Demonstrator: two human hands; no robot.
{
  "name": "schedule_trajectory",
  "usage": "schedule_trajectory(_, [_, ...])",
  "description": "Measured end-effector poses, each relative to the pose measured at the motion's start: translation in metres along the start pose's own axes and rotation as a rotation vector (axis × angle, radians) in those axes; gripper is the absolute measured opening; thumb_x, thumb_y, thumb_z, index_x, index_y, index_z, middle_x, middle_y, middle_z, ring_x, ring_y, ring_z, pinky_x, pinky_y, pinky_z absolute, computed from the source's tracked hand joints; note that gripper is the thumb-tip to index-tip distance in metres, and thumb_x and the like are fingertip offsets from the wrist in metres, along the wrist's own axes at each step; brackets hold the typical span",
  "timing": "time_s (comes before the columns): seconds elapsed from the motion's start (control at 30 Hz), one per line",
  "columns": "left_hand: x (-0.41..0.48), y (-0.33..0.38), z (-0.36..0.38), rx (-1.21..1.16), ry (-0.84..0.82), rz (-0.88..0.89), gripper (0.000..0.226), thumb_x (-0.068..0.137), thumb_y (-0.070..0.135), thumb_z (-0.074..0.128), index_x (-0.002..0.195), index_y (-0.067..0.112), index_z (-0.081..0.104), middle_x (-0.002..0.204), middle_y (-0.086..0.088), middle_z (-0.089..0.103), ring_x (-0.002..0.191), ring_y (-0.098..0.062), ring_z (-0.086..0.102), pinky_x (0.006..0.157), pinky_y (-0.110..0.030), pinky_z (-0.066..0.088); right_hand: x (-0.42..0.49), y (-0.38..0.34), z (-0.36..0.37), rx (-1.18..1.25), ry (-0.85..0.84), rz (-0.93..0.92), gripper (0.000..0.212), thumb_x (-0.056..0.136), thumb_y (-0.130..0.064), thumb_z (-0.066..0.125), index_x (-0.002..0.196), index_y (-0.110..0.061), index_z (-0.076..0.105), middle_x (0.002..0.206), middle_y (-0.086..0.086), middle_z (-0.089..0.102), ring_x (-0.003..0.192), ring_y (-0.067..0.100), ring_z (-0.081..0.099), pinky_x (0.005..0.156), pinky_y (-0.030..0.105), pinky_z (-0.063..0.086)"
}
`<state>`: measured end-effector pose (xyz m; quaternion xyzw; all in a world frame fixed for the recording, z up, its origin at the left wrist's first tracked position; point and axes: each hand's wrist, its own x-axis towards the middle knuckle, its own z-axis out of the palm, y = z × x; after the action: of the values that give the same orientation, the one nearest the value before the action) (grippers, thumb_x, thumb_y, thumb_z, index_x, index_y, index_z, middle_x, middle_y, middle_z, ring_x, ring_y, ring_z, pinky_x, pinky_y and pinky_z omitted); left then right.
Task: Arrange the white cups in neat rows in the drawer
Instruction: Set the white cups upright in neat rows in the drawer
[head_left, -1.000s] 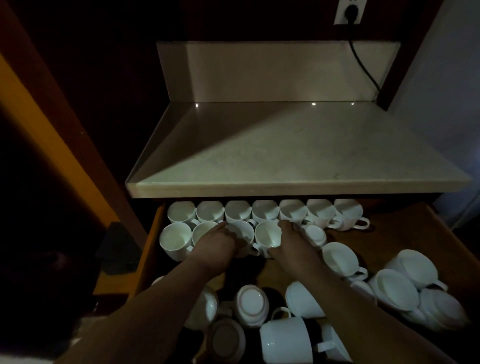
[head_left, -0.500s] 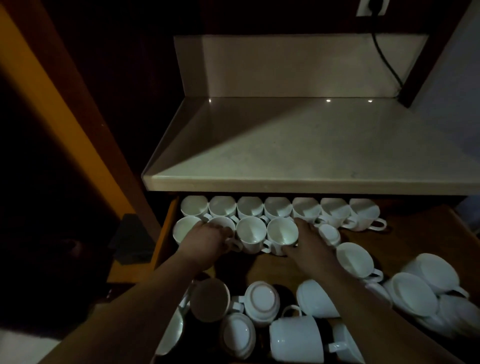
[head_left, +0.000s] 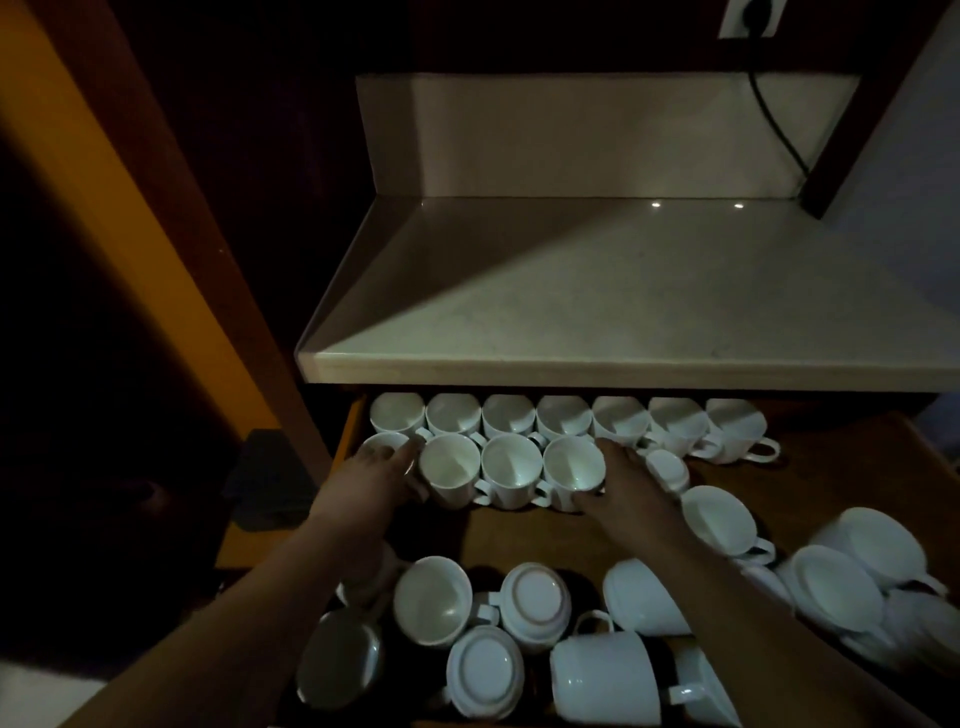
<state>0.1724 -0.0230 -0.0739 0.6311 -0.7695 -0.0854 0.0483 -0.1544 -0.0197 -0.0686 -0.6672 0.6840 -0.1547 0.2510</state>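
A wooden drawer (head_left: 852, 467) stands pulled out below a counter. Several upright white cups form a back row (head_left: 563, 422) under the counter's edge. A shorter second row (head_left: 511, 470) of upright cups stands in front of it at the left. My left hand (head_left: 371, 478) rests on the leftmost cup (head_left: 384, 447) of this second row and touches its neighbour. My right hand (head_left: 626, 491) presses against the row's rightmost cup (head_left: 574, 470), fingers spread along its side. Several loose cups (head_left: 524, 623) lie tipped or upside down at the drawer's front and right.
A pale stone counter (head_left: 623, 291) overhangs the back of the drawer. A dark cable (head_left: 774, 124) runs down from a wall socket at the top right. An orange-brown panel (head_left: 119, 218) stands at the left. A bare patch of drawer floor shows between the rows and the loose cups.
Both hands have spread apart to the two ends of the second row, and the cups there now stand closer together. The camera has turned left.
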Motion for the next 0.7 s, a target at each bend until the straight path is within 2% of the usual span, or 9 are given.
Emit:
schedule_trajectory(0.13, [-0.003,-0.002,0.007,0.031,0.007,0.018,0.076,0.09,0.036,0.059,0.156,0.025,0.024,0.134,-0.009,0.057,0.13,-0.033,0.047,0.1,-0.041,0.047,-0.004,0.0,-0.022,-0.037,-0.014,-0.007,0.056,0.088,-0.03,0.074,0.139,-0.021,0.053,0.138,0.005,0.055,0.127,0.024,0.054,0.097,0.033,0.044])
schedule_trajectory(0.23, [-0.004,0.011,0.007,0.113,0.092,0.034,0.079,0.079,0.028,0.07,0.149,0.022,0.034,0.132,-0.009,0.055,0.121,-0.032,0.051,0.099,-0.041,0.046,-0.011,0.019,-0.056,-0.142,0.05,0.052,0.047,0.093,-0.027,0.069,0.136,-0.016,0.058,0.134,0.007,0.058,0.12,0.025,0.057,0.098,0.035,0.047])
schedule_trajectory(0.3, [0.001,0.043,0.003,0.018,0.135,0.098,0.065,0.079,0.022,0.069,0.14,0.019,0.047,0.129,-0.007,0.055,0.115,-0.031,0.054,0.093,-0.041,0.048,-0.015,0.04,-0.074,-0.238,0.057,0.116,0.048,0.089,-0.04,0.066,0.131,-0.018,0.06,0.126,0.009,0.061,0.112,0.027,0.061,0.092,0.037,0.051])
schedule_trajectory(0.37, [0.008,0.086,0.001,-0.121,0.145,0.225,0.048,0.083,0.026,0.066,0.13,0.019,0.059,0.123,-0.005,0.059,0.11,-0.028,0.057,0.089,-0.038,0.05,-0.014,0.068,-0.079,-0.337,-0.014,0.159,0.06,0.075,-0.066,0.056,0.122,-0.028,0.06,0.119,0.002,0.065,0.105,0.022,0.064,0.087,0.037,0.054])
schedule_trajectory(0.43, [0.019,0.132,0.001,-0.209,0.101,0.331,0.041,0.085,0.034,0.059,0.122,0.02,0.066,0.117,-0.004,0.063,0.106,-0.026,0.06,0.086,-0.035,0.049,-0.008,0.103,-0.074,-0.382,-0.06,0.129,0.071,0.065,-0.078,0.048,0.122,-0.037,0.058,0.119,-0.007,0.066,0.106,0.016,0.066,0.087,0.035,0.055])
schedule_trajectory(0.5, [0.031,0.176,0.005,-0.269,0.084,0.391,0.035,0.085,0.033,0.058,0.116,0.02,0.068,0.112,-0.004,0.064,0.103,-0.023,0.061,0.084,-0.032,0.049,-0.012,0.112,-0.074,-0.372,-0.132,0.098,0.075,0.063,-0.076,0.053,0.123,-0.032,0.06,0.119,-0.007,0.066,0.107,0.016,0.066,0.088,0.033,0.054])
schedule_trajectory(0.57, [0.04,0.219,0.005,-0.269,0.086,0.411,0.026,0.086,0.025,0.063,0.11,0.017,0.069,0.107,-0.005,0.062,0.099,-0.023,0.06,0.081,-0.031,0.047,-0.015,0.109,-0.083,-0.347,-0.194,0.067,0.072,0.069,-0.064,0.064,0.127,-0.022,0.059,0.121,-0.001,0.065,0.112,0.022,0.065,0.093,0.034,0.052])
schedule_trajectory(0.63, [0.05,0.258,0.007,-0.16,0.101,0.454,0.022,0.081,0.017,0.065,0.102,0.011,0.069,0.101,-0.007,0.064,0.093,-0.026,0.062,0.076,-0.031,0.05,-0.015,0.121,-0.095,-0.368,-0.199,0.038,0.069,0.07,-0.056,0.066,0.128,-0.018,0.058,0.118,0.0,0.067,0.112,0.023,0.066,0.094,0.037,0.054])
schedule_trajectory(0.7, [0.067,0.279,0.022,-0.041,0.095,0.463,0.032,0.069,0.022,0.066,0.1,0.013,0.066,0.098,-0.006,0.063,0.091,-0.027,0.064,0.077,-0.033,0.051,-0.01,0.136,-0.108,-0.375,-0.195,0.054,0.061,0.072,-0.052,0.07,0.121,-0.018,0.059,0.111,0.0,0.069,0.106,0.02,0.068,0.087,0.036,0.056])
